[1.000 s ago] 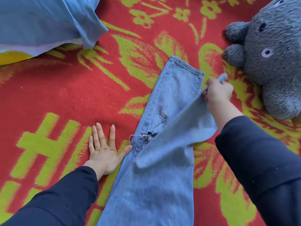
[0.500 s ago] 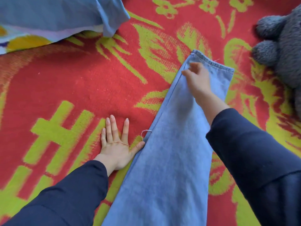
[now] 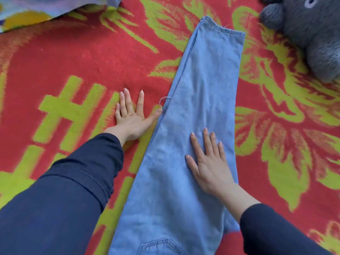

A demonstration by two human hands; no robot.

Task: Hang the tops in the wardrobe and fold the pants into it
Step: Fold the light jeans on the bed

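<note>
Light blue jeans (image 3: 204, 92) lie folded lengthwise on the red and green blanket (image 3: 77, 56), one leg on top of the other, hems at the far end and a back pocket near the bottom edge. My right hand (image 3: 207, 162) lies flat on the upper leg, fingers straight and spread. My left hand (image 3: 130, 115) rests flat on the blanket just left of the jeans, its thumb touching the denim's left edge near a loose white thread.
A grey plush toy (image 3: 311, 28) sits at the top right, close to the jeans' hems. Blue fabric (image 3: 55, 6) lies at the top left corner over a yellow and blue patch.
My right hand laid the upper leg over the lower one, let go of the hem and slid back toward me to press flat on the denim. My left hand stayed put.
</note>
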